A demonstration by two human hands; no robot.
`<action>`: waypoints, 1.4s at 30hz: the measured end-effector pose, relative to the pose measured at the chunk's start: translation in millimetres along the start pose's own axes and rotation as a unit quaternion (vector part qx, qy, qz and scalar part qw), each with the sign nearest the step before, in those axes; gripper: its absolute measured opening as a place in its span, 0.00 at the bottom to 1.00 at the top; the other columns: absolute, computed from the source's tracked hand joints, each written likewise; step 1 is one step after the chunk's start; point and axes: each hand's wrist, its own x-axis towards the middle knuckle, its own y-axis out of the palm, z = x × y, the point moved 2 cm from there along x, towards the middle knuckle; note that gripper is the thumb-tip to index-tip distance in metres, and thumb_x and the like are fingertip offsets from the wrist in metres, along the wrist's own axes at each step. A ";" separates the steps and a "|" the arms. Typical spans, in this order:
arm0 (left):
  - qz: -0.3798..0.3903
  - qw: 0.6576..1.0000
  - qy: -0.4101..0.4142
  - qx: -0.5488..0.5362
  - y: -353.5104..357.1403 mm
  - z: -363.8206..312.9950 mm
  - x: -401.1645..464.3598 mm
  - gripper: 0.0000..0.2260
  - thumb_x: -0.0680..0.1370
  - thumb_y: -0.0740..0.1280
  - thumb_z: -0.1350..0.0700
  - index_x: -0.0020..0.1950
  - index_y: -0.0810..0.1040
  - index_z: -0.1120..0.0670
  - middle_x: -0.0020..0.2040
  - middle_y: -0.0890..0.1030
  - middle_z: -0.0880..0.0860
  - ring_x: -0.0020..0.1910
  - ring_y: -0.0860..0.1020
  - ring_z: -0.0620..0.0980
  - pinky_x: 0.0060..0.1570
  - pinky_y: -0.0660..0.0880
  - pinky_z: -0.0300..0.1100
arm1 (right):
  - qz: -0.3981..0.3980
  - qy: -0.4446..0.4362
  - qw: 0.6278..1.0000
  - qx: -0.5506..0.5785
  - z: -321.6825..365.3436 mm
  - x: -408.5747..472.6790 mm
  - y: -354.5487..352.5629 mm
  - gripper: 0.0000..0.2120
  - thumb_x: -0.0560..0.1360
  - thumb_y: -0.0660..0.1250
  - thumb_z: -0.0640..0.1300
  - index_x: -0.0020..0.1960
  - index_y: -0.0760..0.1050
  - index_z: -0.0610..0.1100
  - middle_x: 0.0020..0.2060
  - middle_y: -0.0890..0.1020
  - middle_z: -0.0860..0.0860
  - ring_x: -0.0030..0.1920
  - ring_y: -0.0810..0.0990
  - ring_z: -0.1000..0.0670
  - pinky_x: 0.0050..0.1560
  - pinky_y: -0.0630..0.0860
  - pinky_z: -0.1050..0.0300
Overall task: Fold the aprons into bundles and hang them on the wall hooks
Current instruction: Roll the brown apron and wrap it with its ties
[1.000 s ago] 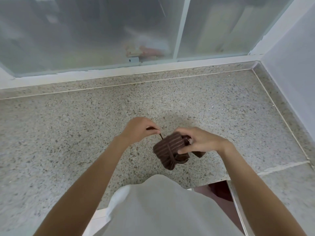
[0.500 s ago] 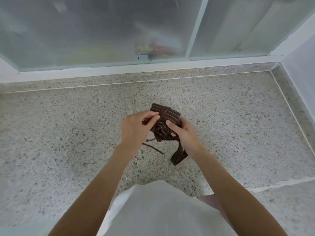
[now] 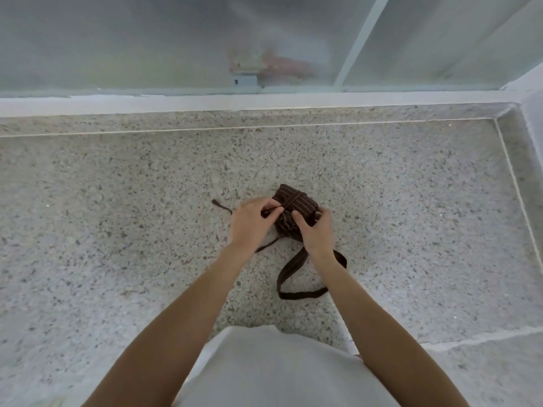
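Apron bundle (image 3: pixel 295 211) on worktop (image 3: pixel 117 230), frame centre.
Left hand (image 3: pixel 252 223) pinches tie cord; right hand (image 3: pixel 316 233) grips bundle; bare worktop around, edges far.

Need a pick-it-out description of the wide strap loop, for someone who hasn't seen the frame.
Start at the speckled stone counter below the frosted window. Mid-counter, both hands hold a brown striped apron bundle; the wide strap loop trails from it toward the person, under the right hand's wrist. It is flat, broad and looped, unlike the thin cord left of the left hand.
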 end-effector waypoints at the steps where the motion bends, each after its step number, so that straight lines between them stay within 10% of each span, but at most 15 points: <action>1: 0.003 1.000 0.013 -0.003 5.8 1.7 0.9 0.06 0.74 0.70 0.52 0.48 0.83 0.52 0.43 0.83 0.47 0.42 0.79 0.44 0.44 0.73 0.34 | -0.033 -0.055 0.996 -0.057 1.9 1.9 -4.0 0.25 0.73 0.69 0.52 0.65 0.64 0.44 0.58 0.72 0.49 0.60 0.71 0.48 0.58 0.69 0.55; 5: 0.032 0.997 0.068 -0.008 19.9 4.4 2.4 0.09 0.76 0.67 0.58 0.55 0.82 0.54 0.43 0.81 0.52 0.43 0.75 0.51 0.45 0.69 0.36 | -0.057 -0.321 0.929 -0.176 27.7 2.7 -14.2 0.20 0.73 0.64 0.35 0.64 0.68 0.41 0.58 0.73 0.45 0.60 0.70 0.47 0.62 0.67 0.57; 10: -0.021 0.996 0.078 -0.033 8.0 14.7 -6.0 0.08 0.74 0.69 0.61 0.52 0.82 0.57 0.46 0.83 0.52 0.43 0.80 0.50 0.46 0.77 0.41 | 0.116 -0.411 0.864 -0.266 47.2 15.8 -1.6 0.08 0.74 0.68 0.42 0.53 0.78 0.44 0.47 0.80 0.48 0.45 0.80 0.48 0.44 0.78 0.51; 17: -0.164 0.973 0.139 0.083 -3.2 38.5 -51.0 0.05 0.74 0.69 0.57 0.49 0.78 0.52 0.49 0.79 0.52 0.48 0.75 0.50 0.50 0.70 0.41 | 0.044 -0.559 0.701 -0.440 50.6 20.8 9.1 0.07 0.66 0.74 0.36 0.41 0.79 0.43 0.38 0.79 0.48 0.39 0.79 0.45 0.42 0.75 0.55; 23: 0.160 0.967 0.016 0.198 28.3 34.6 -48.3 0.16 0.78 0.61 0.45 0.61 0.75 0.52 0.55 0.76 0.51 0.56 0.74 0.52 0.51 0.74 0.45 | 0.142 -0.625 0.611 -0.465 47.9 7.8 21.4 0.13 0.62 0.73 0.29 0.44 0.76 0.39 0.40 0.78 0.43 0.40 0.79 0.44 0.42 0.78 0.54; 31: 0.201 0.944 0.023 0.260 27.1 31.4 -36.0 0.14 0.82 0.56 0.54 0.65 0.68 0.57 0.59 0.75 0.56 0.59 0.72 0.53 0.52 0.72 0.44 | 0.209 -0.566 0.509 -0.614 45.9 4.2 27.0 0.12 0.58 0.77 0.35 0.39 0.78 0.40 0.42 0.81 0.42 0.28 0.77 0.49 0.23 0.71 0.60; 42: 0.037 0.984 0.044 0.168 -6.9 31.9 -25.6 0.09 0.81 0.58 0.55 0.55 0.74 0.57 0.52 0.76 0.55 0.52 0.74 0.54 0.47 0.72 0.46 | 0.126 -0.539 0.607 -0.570 50.9 10.3 22.7 0.11 0.68 0.74 0.36 0.43 0.72 0.37 0.38 0.75 0.43 0.21 0.70 0.51 0.19 0.45 0.63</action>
